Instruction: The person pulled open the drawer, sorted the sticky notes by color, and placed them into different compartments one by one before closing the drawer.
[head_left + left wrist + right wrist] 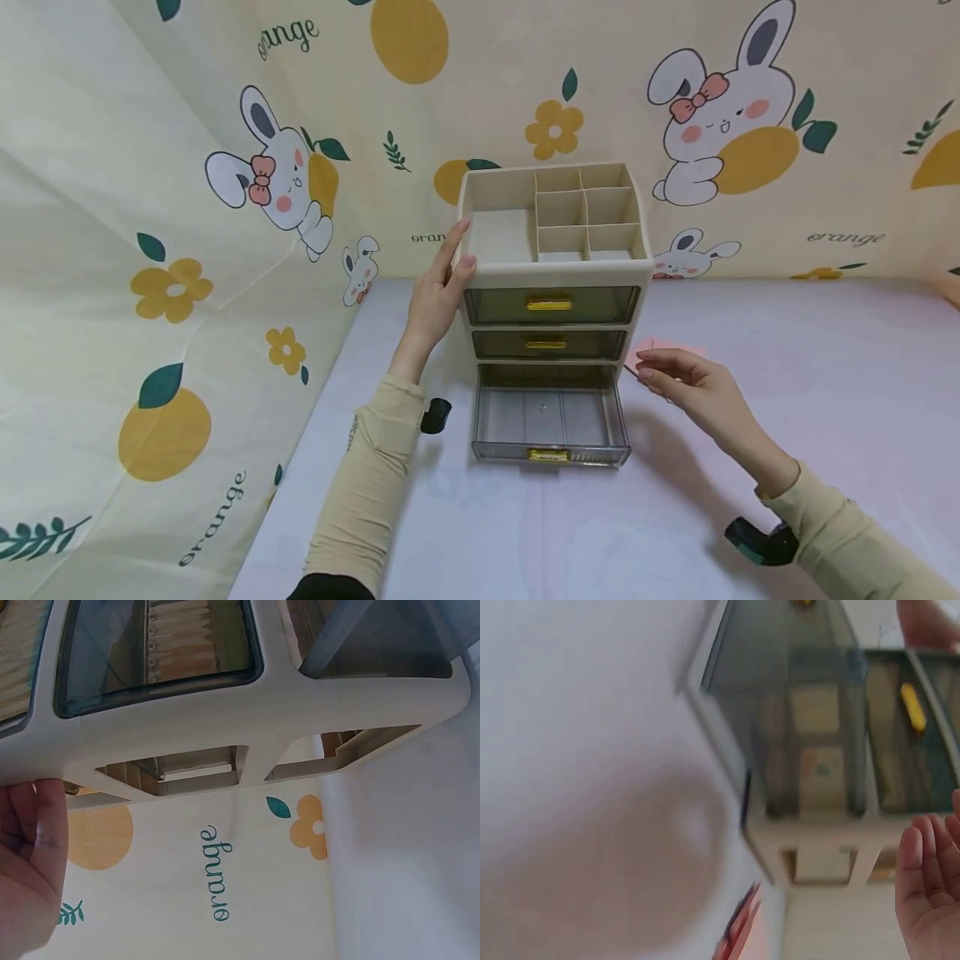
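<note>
A cream desktop drawer organizer (555, 273) stands upright with small compartments on top. Its two upper drawers are closed. The clear bottom drawer (551, 417) is pulled out with nothing inside it. My left hand (437, 300) rests against the organizer's upper left side, index finger and thumb extended along the edge. In the left wrist view, the fingertips touch the cream frame (172, 724). To the right of the drawers, my right hand (693, 396) hovers with loosely bent fingers; in the right wrist view this hand (934, 885) shows nothing in its fingers.
A pink flat thing (667, 346) lies on the white table (525, 533) behind my right hand, close to the organizer's right side. A patterned cloth (510, 83) with rabbits and oranges hangs behind and at the left. Dark wrist cameras (761, 542) stick out under the sleeves.
</note>
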Demonstrator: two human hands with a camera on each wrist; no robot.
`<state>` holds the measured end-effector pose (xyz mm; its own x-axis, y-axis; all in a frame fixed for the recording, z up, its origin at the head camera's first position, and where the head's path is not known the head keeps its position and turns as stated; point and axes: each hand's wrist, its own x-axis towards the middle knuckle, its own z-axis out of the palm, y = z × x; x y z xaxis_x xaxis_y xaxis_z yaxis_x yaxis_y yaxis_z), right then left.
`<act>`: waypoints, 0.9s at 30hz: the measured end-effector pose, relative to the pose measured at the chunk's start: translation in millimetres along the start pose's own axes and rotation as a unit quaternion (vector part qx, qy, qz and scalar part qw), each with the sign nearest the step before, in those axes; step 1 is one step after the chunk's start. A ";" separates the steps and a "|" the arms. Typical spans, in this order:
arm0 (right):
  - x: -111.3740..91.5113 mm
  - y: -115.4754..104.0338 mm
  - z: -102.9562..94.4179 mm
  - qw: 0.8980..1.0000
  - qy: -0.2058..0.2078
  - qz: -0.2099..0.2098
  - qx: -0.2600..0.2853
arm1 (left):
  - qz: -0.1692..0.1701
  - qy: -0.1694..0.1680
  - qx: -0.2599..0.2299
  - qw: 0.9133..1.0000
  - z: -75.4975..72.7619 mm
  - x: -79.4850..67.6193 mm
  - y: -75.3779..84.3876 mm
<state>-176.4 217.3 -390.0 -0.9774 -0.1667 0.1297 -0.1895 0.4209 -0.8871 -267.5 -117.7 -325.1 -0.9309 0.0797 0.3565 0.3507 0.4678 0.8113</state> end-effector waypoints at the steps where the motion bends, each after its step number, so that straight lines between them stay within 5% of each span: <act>1: 1.5 3.0 -3.3 1.000 0.004 0.010 -0.017 | 0.001 -0.001 -0.001 1.000 0.0 0.0 0.1; 5: 7.8 18.0 -15.2 0.997 0.013 0.032 -0.074 | 0.004 0.001 -0.004 1.000 0.1 -0.2 0.8; 15: 17.4 53.5 -31.3 0.992 0.015 0.058 -0.113 | 0.008 0.004 0.001 1.000 0.6 0.4 1.1; 27: 27.1 84.5 -45.8 0.976 -0.057 0.124 -0.173 | 0.005 0.003 0.006 1.000 -0.3 -0.2 1.2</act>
<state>-223.2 289.2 -441.2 -0.9844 -0.1114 -0.1365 0.0113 0.7332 -0.6800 -266.8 -117.4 -324.0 -0.9269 0.0794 0.3668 0.3583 0.4779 0.8020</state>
